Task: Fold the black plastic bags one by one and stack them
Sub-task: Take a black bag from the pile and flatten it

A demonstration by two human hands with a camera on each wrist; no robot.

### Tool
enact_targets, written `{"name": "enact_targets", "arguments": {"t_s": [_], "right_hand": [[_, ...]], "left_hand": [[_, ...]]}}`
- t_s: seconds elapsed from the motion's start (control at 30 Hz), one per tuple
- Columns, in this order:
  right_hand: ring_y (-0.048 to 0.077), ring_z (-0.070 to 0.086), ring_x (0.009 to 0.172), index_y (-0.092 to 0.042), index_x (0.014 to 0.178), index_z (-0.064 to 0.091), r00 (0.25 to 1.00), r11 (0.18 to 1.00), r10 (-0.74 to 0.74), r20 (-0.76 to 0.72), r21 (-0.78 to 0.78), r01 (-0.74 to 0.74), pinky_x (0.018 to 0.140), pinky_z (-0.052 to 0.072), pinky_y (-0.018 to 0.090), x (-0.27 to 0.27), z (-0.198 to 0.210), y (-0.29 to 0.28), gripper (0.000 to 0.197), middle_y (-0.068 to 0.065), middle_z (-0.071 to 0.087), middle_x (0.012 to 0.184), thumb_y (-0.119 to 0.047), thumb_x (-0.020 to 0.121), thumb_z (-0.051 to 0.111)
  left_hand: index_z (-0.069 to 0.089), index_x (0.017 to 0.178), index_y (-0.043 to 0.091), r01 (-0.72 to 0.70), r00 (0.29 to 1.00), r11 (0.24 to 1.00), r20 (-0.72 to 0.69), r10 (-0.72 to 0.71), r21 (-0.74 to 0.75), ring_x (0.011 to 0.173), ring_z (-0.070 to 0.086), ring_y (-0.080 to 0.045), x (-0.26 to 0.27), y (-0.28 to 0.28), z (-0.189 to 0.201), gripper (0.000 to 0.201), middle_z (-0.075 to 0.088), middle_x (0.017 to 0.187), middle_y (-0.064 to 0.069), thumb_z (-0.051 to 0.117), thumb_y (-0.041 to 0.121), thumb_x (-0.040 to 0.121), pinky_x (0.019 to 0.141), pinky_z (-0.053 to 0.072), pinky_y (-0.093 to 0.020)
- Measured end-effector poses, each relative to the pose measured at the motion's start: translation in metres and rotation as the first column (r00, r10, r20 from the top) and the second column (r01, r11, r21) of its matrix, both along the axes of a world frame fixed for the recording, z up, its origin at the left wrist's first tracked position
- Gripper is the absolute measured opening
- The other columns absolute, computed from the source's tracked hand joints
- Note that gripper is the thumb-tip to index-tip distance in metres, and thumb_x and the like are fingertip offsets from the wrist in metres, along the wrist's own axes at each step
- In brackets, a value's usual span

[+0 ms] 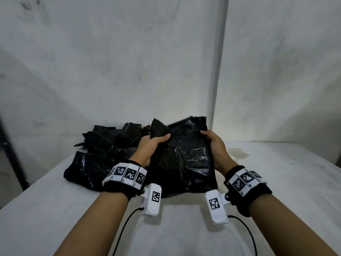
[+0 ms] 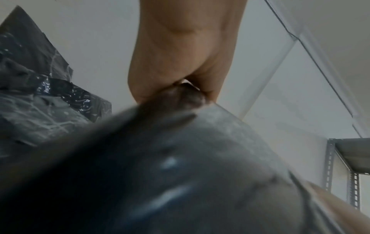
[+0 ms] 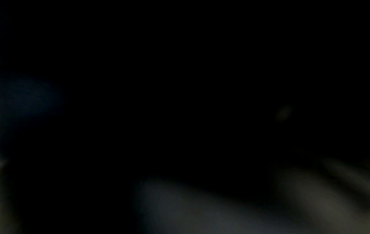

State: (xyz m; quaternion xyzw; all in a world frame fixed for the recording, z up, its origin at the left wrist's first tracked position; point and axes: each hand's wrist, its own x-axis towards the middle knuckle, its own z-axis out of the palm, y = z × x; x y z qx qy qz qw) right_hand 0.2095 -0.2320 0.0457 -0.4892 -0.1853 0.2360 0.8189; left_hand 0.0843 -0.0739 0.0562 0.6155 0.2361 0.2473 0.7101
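White table (image 1: pixel 267 182) against a pale wall: left hand (image 1: pixel 147 146) and right hand (image 1: pixel 216 148) each clutch one black bag (image 1: pixel 186 159), unfolded. Behind it, a crumpled heap of bags (image 1: pixel 103 145) awaits; no folded stack is visible.

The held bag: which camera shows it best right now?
The head view. There the bag shows whole above the table, with the left hand gripping its left side and the right hand its right edge. The left wrist view shows only a blurred close-up; the right wrist view is almost black.
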Motion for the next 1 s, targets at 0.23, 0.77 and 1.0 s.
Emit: {"name": "enact_targets", "arguments": {"t_s": [0.23,0.77,1.0], "right_hand": [[0.029,0.071,0.083,0.001,0.103,0.068,0.997,0.942,0.080,-0.022,-0.325,-0.083,0.075,0.057,0.034,0.009,-0.031,-0.015,0.034,0.018,0.073,0.095,-0.030,0.089,0.066],[0.020,0.060,0.066,-0.001,0.095,0.060,0.990,0.810,0.136,-0.022,-0.573,-0.124,0.061,0.051,0.027,0.030,-0.062,-0.030,0.008,0.011,0.061,0.077,-0.009,0.094,0.057],[0.018,0.063,0.071,-0.004,0.101,0.061,0.973,0.755,0.228,0.045,-0.639,-0.148,0.062,0.053,0.027,0.030,-0.065,-0.045,0.011,0.008,0.065,0.086,-0.013,0.096,0.056]], "left_hand": [[0.057,0.120,-0.006,0.073,0.930,0.997,-0.362,-0.062,0.017,0.095,0.066,-0.030,0.004,-0.001,-0.027,0.066,0.067,0.109,-0.017,0.086,0.019,0.066,0.081,0.056,-0.039],[0.067,0.098,0.003,0.220,0.951,0.975,-0.225,-0.211,0.014,0.067,0.067,-0.015,0.014,0.003,-0.070,0.012,0.070,0.088,-0.011,0.066,0.004,0.086,0.059,0.054,-0.022],[0.067,0.088,0.011,0.129,0.967,0.964,-0.243,-0.071,0.234,0.093,0.064,-0.028,0.025,0.007,-0.078,0.007,0.069,0.095,-0.011,0.070,0.006,0.084,0.090,0.049,-0.037]]}}
